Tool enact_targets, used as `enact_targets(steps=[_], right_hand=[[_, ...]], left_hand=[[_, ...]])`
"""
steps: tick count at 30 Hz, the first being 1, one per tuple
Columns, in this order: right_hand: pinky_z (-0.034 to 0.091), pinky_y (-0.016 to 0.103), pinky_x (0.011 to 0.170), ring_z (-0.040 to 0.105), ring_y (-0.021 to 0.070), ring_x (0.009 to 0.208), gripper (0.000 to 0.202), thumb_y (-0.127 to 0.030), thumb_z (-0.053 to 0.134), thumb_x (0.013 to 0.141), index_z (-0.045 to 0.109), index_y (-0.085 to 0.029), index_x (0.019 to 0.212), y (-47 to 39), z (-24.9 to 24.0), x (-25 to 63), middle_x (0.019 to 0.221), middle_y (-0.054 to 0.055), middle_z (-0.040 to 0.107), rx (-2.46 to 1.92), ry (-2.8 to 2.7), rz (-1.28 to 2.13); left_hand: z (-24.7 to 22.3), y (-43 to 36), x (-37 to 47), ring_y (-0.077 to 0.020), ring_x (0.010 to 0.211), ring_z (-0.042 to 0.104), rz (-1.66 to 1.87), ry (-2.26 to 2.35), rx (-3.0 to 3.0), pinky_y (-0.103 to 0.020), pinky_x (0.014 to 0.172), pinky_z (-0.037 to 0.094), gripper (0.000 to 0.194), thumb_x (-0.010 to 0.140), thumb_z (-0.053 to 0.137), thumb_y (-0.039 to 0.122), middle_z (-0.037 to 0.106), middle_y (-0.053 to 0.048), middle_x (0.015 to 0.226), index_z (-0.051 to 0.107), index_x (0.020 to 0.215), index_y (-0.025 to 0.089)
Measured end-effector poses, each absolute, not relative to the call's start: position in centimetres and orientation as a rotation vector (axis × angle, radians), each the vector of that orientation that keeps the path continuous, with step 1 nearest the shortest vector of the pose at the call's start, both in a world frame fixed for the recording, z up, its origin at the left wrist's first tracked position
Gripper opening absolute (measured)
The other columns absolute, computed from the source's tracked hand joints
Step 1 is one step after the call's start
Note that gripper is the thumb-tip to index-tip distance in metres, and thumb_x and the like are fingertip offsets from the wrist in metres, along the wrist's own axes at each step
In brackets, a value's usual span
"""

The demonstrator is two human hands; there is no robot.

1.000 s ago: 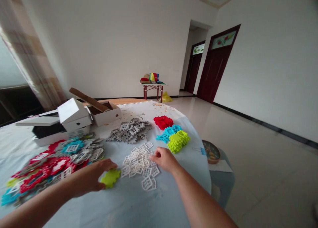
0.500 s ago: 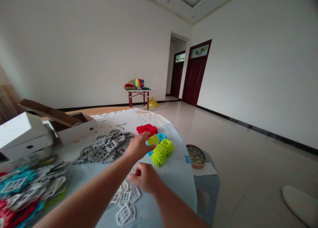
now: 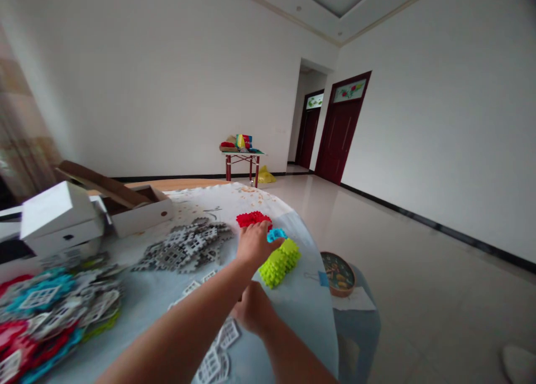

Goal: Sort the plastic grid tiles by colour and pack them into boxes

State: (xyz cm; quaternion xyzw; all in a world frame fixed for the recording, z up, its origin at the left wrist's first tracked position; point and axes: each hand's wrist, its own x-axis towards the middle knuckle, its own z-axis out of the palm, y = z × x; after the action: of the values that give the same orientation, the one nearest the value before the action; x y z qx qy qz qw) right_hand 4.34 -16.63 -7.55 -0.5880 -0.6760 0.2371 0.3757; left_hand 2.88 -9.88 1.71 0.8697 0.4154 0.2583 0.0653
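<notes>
My left hand (image 3: 254, 244) reaches over the far part of the round table, thumb and fingers apart. Its fingertips are at the near edge of the red toothed pieces (image 3: 251, 219), and the blue toothed pieces (image 3: 276, 235) lie just right of them. Stacks of lime-green toothed pieces (image 3: 273, 268) sit below the thumb. My right hand (image 3: 253, 308) is closed low over the cloth, its fingertips partly hidden by my left forearm. Whatever it may hold is not visible. White lattice pieces (image 3: 228, 332) lie beside it, partly under the forearm.
A grey heap of toothed pieces (image 3: 184, 245) lies left of my hands. Mixed coloured pieces (image 3: 54, 311) fill the near left, with white boxes (image 3: 62, 214) behind. A round tin (image 3: 338, 273) rests on a stool (image 3: 360, 322) beyond the table's right edge.
My left hand has moved forward and right, from beside a lime-green piece to the red and blue pieces. My right hand stays closed and is slightly further right. The view has turned left.
</notes>
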Motion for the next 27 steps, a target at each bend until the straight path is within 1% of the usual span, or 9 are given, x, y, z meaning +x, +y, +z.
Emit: enact_targets(steps=[3, 6, 11, 13, 15, 19, 23, 27], right_hand=[[0.028, 0.021, 0.051, 0.044, 0.0095, 0.053, 0.018, -0.028, 0.057, 0.069, 0.046, -0.018, 0.058, -17.4, -7.2, 4.3, 0.052, -0.004, 0.049, -1.521, -1.694, 0.560], [0.027, 0.020, 0.051, 0.040, 0.0087, 0.052, 0.026, -0.033, 0.055, 0.072, 0.040, -0.019, 0.056, -17.7, -7.2, 4.4, 0.050, -0.006, 0.043, -1.524, -1.706, 0.563], [0.029, 0.021, 0.052, 0.040, 0.0098, 0.053, 0.031, -0.042, 0.052, 0.075, 0.039, -0.019, 0.058, -17.3, -8.2, 4.8, 0.053, -0.005, 0.040, -1.471, -1.756, 0.625], [0.029, 0.021, 0.053, 0.040, 0.0101, 0.054, 0.032, -0.043, 0.051, 0.075, 0.039, -0.019, 0.058, -17.2, -8.5, 4.9, 0.053, -0.005, 0.040, -1.463, -1.768, 0.604], [0.029, 0.022, 0.053, 0.040, 0.0101, 0.053, 0.032, -0.043, 0.051, 0.076, 0.038, -0.019, 0.058, -17.3, -8.7, 5.0, 0.053, -0.005, 0.039, -1.461, -1.778, 0.580], [0.029, 0.022, 0.052, 0.039, 0.0103, 0.053, 0.033, -0.045, 0.049, 0.077, 0.037, -0.020, 0.058, -17.3, -8.8, 5.0, 0.052, -0.006, 0.037, -1.458, -1.795, 0.548], [0.029, 0.022, 0.052, 0.038, 0.0102, 0.052, 0.034, -0.045, 0.049, 0.077, 0.036, -0.020, 0.059, -17.3, -9.0, 5.0, 0.053, -0.006, 0.036, -1.462, -1.793, 0.548], [0.030, 0.022, 0.052, 0.038, 0.0100, 0.053, 0.033, -0.045, 0.049, 0.077, 0.037, -0.020, 0.060, -17.3, -9.1, 5.1, 0.053, -0.006, 0.037, -1.466, -1.783, 0.556]], left_hand=[[2.5, -10.4, -2.6, -0.0233, 0.099, 0.056, 1.022, 1.268, 2.583, -0.036, 0.087, 0.034, 0.036, 0.079, 0.049, 0.046, 0.065, -0.007, 0.102, 0.057, 0.104, 0.021], [2.4, -11.5, -9.5, -0.0212, 0.098, 0.056, 1.110, 1.411, 2.523, -0.036, 0.088, 0.035, 0.030, 0.080, 0.048, 0.039, 0.066, -0.005, 0.101, 0.058, 0.101, 0.022], [0.4, -13.4, -21.4, -0.0218, 0.101, 0.055, 0.973, 1.880, 2.398, -0.036, 0.089, 0.037, 0.029, 0.081, 0.043, 0.038, 0.065, -0.005, 0.102, 0.060, 0.099, 0.023], [-0.3, -14.0, -25.2, -0.0243, 0.104, 0.053, 0.891, 2.105, 2.326, -0.039, 0.089, 0.036, 0.033, 0.081, 0.041, 0.040, 0.064, -0.006, 0.106, 0.060, 0.101, 0.023], [-0.7, -14.4, -28.1, -0.0268, 0.105, 0.052, 0.814, 2.237, 2.298, -0.043, 0.090, 0.035, 0.037, 0.082, 0.039, 0.043, 0.062, -0.007, 0.109, 0.059, 0.105, 0.024], [-1.2, -14.7, -31.0, -0.0301, 0.108, 0.050, 0.669, 2.334, 2.304, -0.045, 0.091, 0.032, 0.043, 0.079, 0.040, 0.049, 0.061, -0.009, 0.112, 0.060, 0.107, 0.023], [-1.6, -14.6, -31.2, -0.0300, 0.102, 0.052, 0.521, 2.285, 2.324, -0.045, 0.089, 0.031, 0.040, 0.077, 0.042, 0.052, 0.064, -0.007, 0.101, 0.065, 0.095, 0.026], [-1.7, -14.7, -30.7, -0.0282, 0.097, 0.052, 0.559, 2.265, 2.343, -0.043, 0.086, 0.032, 0.036, 0.078, 0.041, 0.051, 0.065, -0.005, 0.094, 0.067, 0.081, 0.027]])
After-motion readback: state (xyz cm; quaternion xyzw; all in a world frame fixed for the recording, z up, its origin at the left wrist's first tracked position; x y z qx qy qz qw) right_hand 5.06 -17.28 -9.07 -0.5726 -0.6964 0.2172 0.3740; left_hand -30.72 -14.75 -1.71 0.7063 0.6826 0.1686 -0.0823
